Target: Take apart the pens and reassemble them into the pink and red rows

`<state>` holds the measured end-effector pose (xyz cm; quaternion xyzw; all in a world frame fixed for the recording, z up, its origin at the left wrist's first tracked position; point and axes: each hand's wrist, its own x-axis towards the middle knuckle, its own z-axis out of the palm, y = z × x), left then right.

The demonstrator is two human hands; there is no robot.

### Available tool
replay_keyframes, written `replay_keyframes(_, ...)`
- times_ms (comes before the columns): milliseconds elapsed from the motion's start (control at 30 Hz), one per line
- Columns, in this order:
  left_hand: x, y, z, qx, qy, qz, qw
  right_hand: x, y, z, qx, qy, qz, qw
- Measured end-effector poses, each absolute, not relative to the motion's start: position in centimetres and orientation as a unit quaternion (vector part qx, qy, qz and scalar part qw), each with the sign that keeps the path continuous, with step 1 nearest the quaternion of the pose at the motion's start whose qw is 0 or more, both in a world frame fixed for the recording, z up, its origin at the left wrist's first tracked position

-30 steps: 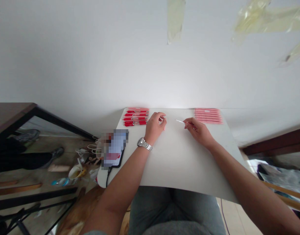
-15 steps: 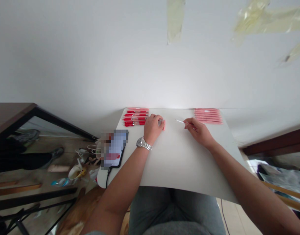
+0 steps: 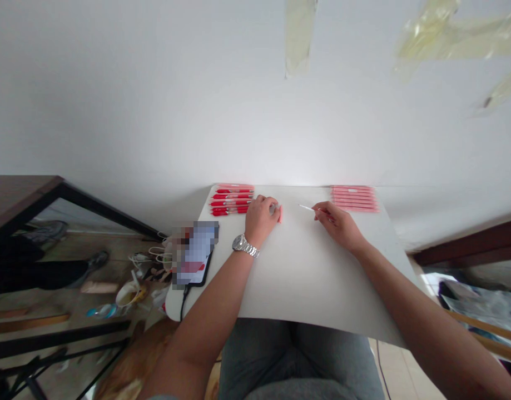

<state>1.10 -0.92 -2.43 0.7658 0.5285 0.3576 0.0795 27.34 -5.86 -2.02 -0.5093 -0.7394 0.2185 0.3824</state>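
My left hand (image 3: 261, 218), with a watch (image 3: 244, 244) on the wrist, is closed beside the red pens (image 3: 232, 204) at the table's back left. A small pink and clear piece (image 3: 280, 214) shows at its fingertips; fingers hide the rest. In my right hand (image 3: 335, 222) a thin white pen refill (image 3: 306, 207) is pinched. Its tip points left, toward my left hand, with a gap between the two. Behind and right of that hand lies a row of pink pens or refills (image 3: 355, 198).
A phone (image 3: 197, 253) with a cable plugged in lies at the left edge of the white table (image 3: 305, 283). The wall (image 3: 238, 111) borders the table's back. On the floor to the left are a cup (image 3: 128, 293), a bottle (image 3: 102, 310) and another person's foot (image 3: 97, 259).
Both hands keep almost the same place and grip. The view has shifted very slightly.
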Motion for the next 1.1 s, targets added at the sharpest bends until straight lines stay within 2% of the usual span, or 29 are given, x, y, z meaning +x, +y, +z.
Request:
replay_keyframes(267, 1.3, -1.1, -2.5, 0.761, 0.535, 0.357, 0.087, 27.3, -5.7, -2.5, -0.511, -0.737, 0.223, 0.382)
replay_keyframes(567, 1.6, -1.1, -1.3, 0.745, 0.500, 0.426, 0.114, 26.9, -5.8, -2.3, -0.504, -0.742, 0.229, 0.379)
replay_keyframes(700, 2.2, -1.2, -1.0, 0.732, 0.450, 0.468, 0.206, 26.9, -5.8, -2.3, -0.508, -0.738, 0.232, 0.378)
replay_keyframes(933, 4.2, -2.3, -1.0, 0.651, 0.360, 0.467, 0.478, 26.8, -5.7, -2.6, -0.492, -0.747, 0.224, 0.387)
replay_keyframes(1100, 4.6, -2.9, -0.6, 0.612, 0.337, 0.456, 0.552, 26.5, -5.9, -2.4, -0.490, -0.742, 0.229, 0.396)
